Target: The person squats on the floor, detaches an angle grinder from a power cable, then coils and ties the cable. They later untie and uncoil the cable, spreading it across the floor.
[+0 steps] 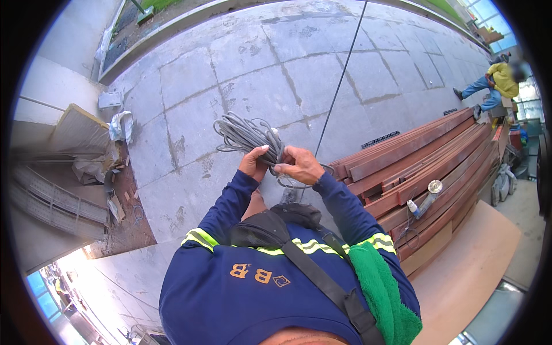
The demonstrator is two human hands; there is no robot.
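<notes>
A thick bundle of coiled grey cable (246, 134) is held in front of me, its loops pointing to the upper left. My left hand (254, 163) grips the lower left side of the bundle, thumb on top. At the near right end of the coil, my right hand (301, 165) has its fingers curled around the cable strands. One loop of cable hangs under my right hand and sleeve. Something small and pale shows among the strands just above the hands. A black waist bag (263, 228) lies against my body, partly covering what is below.
Stacked reddish wooden boards (414, 172) lie on the right, with a small tool or fitting (427, 200) on them. Behind, a person in yellow (502, 82) sits. A dark cable (340, 82) crosses the paved floor (246, 64). Left are metal trays (60, 202) and debris.
</notes>
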